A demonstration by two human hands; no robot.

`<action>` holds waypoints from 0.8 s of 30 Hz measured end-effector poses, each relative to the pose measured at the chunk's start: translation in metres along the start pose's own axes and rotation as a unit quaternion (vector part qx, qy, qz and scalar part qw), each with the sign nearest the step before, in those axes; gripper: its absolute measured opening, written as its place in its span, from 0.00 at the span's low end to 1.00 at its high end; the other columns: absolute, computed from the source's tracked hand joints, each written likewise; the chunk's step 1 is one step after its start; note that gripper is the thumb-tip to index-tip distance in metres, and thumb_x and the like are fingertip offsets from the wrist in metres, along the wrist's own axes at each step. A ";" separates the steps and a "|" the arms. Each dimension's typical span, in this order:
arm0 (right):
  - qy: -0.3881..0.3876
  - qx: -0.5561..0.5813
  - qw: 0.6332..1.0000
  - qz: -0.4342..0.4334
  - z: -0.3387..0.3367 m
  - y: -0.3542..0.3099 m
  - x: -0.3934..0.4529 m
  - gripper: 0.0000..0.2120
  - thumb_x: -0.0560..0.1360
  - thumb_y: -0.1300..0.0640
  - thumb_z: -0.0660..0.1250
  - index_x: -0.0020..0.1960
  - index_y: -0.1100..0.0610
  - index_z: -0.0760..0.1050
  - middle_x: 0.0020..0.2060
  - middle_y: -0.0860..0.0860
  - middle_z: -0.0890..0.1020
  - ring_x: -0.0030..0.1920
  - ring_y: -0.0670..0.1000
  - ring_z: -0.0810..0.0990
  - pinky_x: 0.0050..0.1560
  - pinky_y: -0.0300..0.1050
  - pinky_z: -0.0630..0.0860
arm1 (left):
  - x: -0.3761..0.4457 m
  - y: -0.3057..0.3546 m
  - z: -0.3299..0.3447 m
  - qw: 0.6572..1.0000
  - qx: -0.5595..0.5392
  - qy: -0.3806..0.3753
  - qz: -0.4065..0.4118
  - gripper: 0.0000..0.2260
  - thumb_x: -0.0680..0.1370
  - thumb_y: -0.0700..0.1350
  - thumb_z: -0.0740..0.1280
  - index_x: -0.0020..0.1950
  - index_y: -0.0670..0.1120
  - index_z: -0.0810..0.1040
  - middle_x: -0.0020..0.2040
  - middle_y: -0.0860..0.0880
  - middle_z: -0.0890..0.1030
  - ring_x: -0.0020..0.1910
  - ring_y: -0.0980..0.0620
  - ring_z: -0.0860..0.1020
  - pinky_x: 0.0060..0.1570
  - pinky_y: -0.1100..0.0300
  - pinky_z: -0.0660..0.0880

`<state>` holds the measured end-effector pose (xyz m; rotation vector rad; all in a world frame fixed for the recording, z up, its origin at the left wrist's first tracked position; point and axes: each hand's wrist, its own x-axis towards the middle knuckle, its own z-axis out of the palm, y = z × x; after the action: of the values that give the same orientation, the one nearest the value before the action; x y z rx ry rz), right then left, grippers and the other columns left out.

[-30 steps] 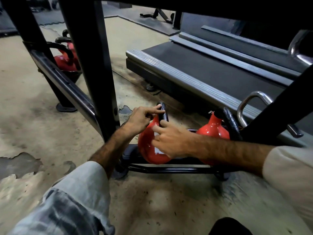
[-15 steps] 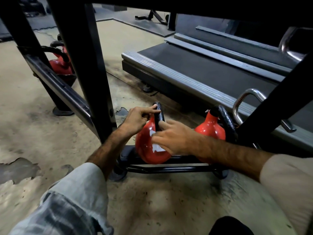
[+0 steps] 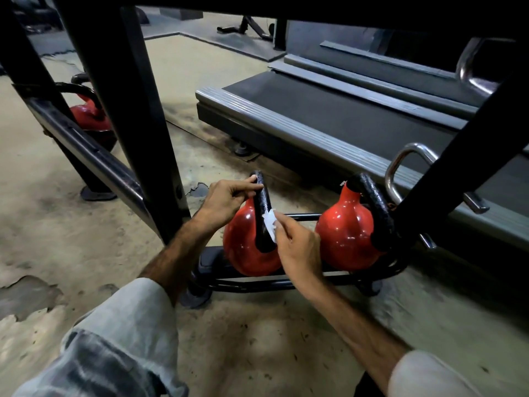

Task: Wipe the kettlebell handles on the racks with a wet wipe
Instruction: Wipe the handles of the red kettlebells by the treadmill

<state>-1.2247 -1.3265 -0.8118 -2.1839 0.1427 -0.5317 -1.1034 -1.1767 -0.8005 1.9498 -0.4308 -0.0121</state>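
Note:
Two red kettlebells sit on the bottom rail of a black rack (image 3: 257, 283). The nearer kettlebell (image 3: 243, 247) has a black handle (image 3: 262, 207). My left hand (image 3: 226, 200) pinches the top of that handle. My right hand (image 3: 297, 247) holds a white wet wipe (image 3: 270, 223) pressed against the handle's right side, lower down. The second kettlebell (image 3: 346, 233) stands to the right, its black handle (image 3: 375, 207) untouched. A third red kettlebell (image 3: 88, 116) rests on a farther rack at the left.
Thick black rack uprights (image 3: 134, 110) and a slanted rail (image 3: 86, 150) stand close on the left. A diagonal black bar (image 3: 469, 130) crosses at right, with chrome handles (image 3: 400, 167) beside it. A treadmill deck (image 3: 343, 110) lies behind. The worn concrete floor (image 3: 243, 339) lies below.
My right hand slid down the handle and drew back, and the white wipe now shows between its fingers and the handle. My left hand kept its grip at the top.

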 end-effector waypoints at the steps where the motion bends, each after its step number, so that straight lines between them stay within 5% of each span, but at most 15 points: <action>1: -0.008 0.015 0.998 0.065 0.007 -0.001 0.009 0.12 0.78 0.55 0.64 0.58 0.53 0.82 0.49 0.47 0.86 0.49 0.47 0.83 0.50 0.41 0.76 | -0.001 0.003 0.000 1.000 0.000 0.008 -0.003 0.12 0.76 0.37 0.68 0.57 0.48 0.82 0.63 0.51 0.78 0.62 0.62 0.74 0.62 0.52 0.74; 3: -0.051 0.077 0.977 0.193 0.019 -0.001 0.033 0.12 0.76 0.49 0.64 0.47 0.54 0.83 0.38 0.47 0.83 0.43 0.49 0.80 0.42 0.44 0.71 | -0.003 0.006 0.001 1.000 -0.003 0.021 -0.005 0.11 0.75 0.38 0.69 0.57 0.47 0.82 0.63 0.51 0.78 0.61 0.62 0.74 0.59 0.54 0.75; 6: -0.096 0.275 0.889 0.352 0.028 -0.004 0.068 0.13 0.74 0.50 0.65 0.40 0.59 0.81 0.35 0.53 0.82 0.35 0.53 0.79 0.34 0.41 0.71 | -0.004 0.009 0.000 1.000 0.012 0.012 0.003 0.12 0.75 0.37 0.69 0.57 0.46 0.82 0.63 0.50 0.77 0.63 0.60 0.74 0.64 0.58 0.71; 9: -0.175 0.415 0.807 0.382 0.028 -0.005 0.088 0.13 0.80 0.59 0.59 0.44 0.63 0.79 0.32 0.56 0.84 0.30 0.51 0.83 0.31 0.38 0.79 | -0.010 0.012 0.002 0.999 0.043 -0.001 0.009 0.14 0.75 0.40 0.70 0.60 0.47 0.80 0.66 0.52 0.75 0.65 0.61 0.71 0.67 0.66 0.66; 11: -0.221 0.443 0.783 0.376 0.024 0.001 0.090 0.14 0.81 0.58 0.57 0.45 0.62 0.79 0.34 0.55 0.84 0.33 0.51 0.83 0.39 0.41 0.81 | -0.020 0.017 0.007 0.996 0.075 0.031 0.040 0.14 0.74 0.41 0.71 0.59 0.46 0.81 0.65 0.51 0.76 0.64 0.61 0.72 0.63 0.75 0.64; 17: -0.231 0.373 0.813 0.384 0.020 0.024 0.071 0.13 0.78 0.60 0.57 0.38 0.57 0.76 0.26 0.52 0.75 0.25 0.48 0.73 0.27 0.34 0.72 | -0.056 0.018 0.022 0.977 0.138 0.058 0.155 0.10 0.71 0.39 0.73 0.52 0.43 0.84 0.59 0.47 0.80 0.56 0.56 0.79 0.61 0.67 0.71; 21: -0.242 0.365 0.833 0.337 0.022 0.005 0.095 0.26 0.80 0.63 0.54 0.26 0.60 0.78 0.18 0.50 0.76 0.19 0.45 0.75 0.21 0.32 0.70 | -0.072 0.018 0.026 0.968 0.167 0.048 0.181 0.11 0.71 0.39 0.74 0.53 0.43 0.84 0.60 0.48 0.80 0.56 0.55 0.79 0.60 0.63 0.73; 24: -0.228 0.357 0.845 0.325 0.025 0.001 0.105 0.21 0.80 0.61 0.57 0.33 0.63 0.80 0.28 0.56 0.81 0.24 0.50 0.78 0.25 0.38 0.74 | -0.078 0.017 0.028 0.966 0.189 0.040 0.171 0.12 0.72 0.41 0.74 0.55 0.44 0.83 0.62 0.49 0.79 0.58 0.54 0.79 0.61 0.58 0.74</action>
<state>-1.1197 -1.3384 -0.7917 -1.3423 0.3466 0.3025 -1.1866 -1.1835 -0.8112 2.2118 -0.7548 0.3963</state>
